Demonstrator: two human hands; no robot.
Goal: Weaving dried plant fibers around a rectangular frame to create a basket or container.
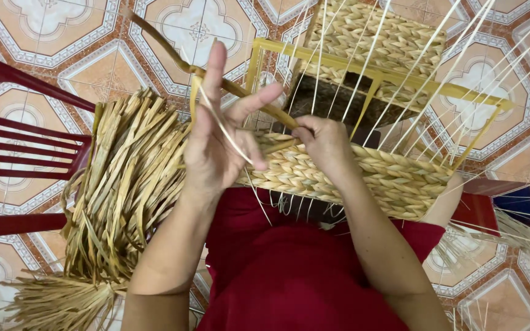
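Left hand grip pinches a dried strand; right hand grip presses the weave on the half-woven basket, frame centre. Keep the strand taut, seating it snugly against the previous row.

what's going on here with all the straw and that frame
A person in red is weaving a basket on their lap, around a yellow frame. The left hand is raised with a thin strand running through its fingers, while the right hand presses on the braided wall at the top edge. The near wall is partly woven; bare upright strands rise above it. A bundle of straw lies to the left, by a red chair.
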